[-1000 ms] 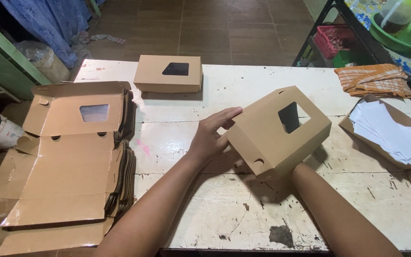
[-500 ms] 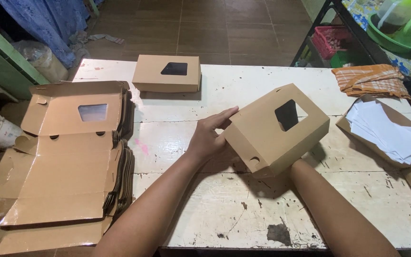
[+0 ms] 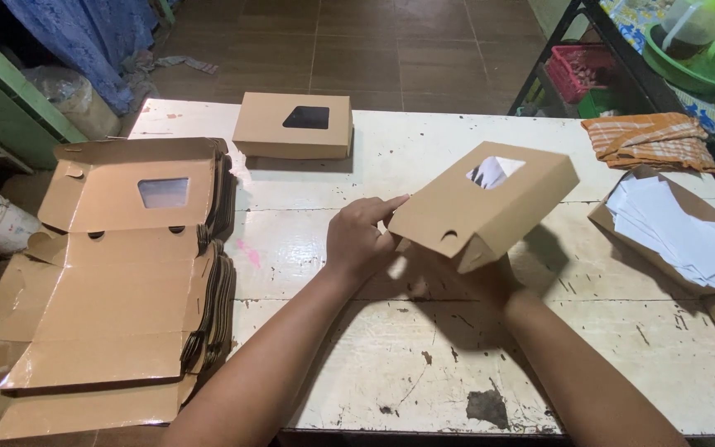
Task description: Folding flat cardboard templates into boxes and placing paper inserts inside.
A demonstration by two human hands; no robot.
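The left hand (image 3: 360,238) sits at the centre of the frame, fingers stretched out and pressed against the left edge of a folded brown cardboard box with a cut-out window in its lid (image 3: 483,203). The right hand (image 3: 480,277) is underneath that box, mostly hidden by it, so I cannot tell how its fingers are set; it appears to bear the box from below. The box is tilted and lifted above the worn white table (image 3: 424,364), just right of the frame's centre.

At the left of the frame lies a stack of flat, unfolded brown cardboard box blanks with window holes (image 3: 117,281), hanging over the table's left edge. Near the top centre a second finished brown windowed box (image 3: 293,126) rests flat on the table. At the right edge an open cardboard tray holds loose white paper sheets (image 3: 676,232), and above it lies a folded orange striped cloth (image 3: 651,136).
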